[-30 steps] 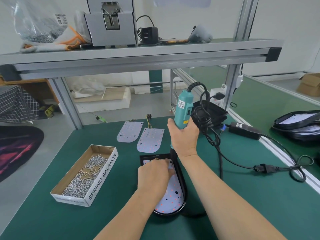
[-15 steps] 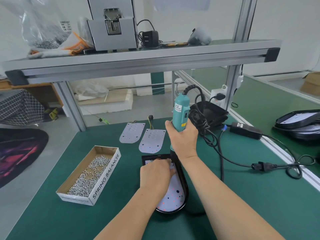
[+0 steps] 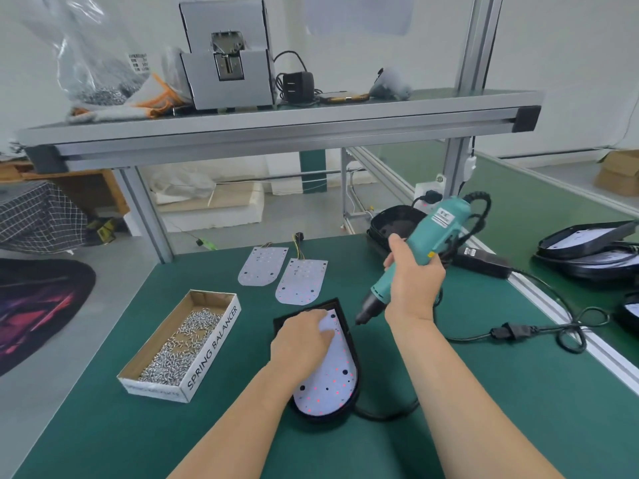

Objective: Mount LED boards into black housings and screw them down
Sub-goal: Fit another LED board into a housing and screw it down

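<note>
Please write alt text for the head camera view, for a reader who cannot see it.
A person's right hand holds a teal electric screwdriver tilted, its tip just beside a black housing; the left hand rests on the LED board inside it. A cardboard box of screws lies to the left.

Bright, even light; soft shadows; wide-angle bending at the edges

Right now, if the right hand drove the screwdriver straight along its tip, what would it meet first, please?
Most likely the black housing's right rim, beside the LED board; the right hand holds the screwdriver tip just off it, though depth is unclear.
</note>
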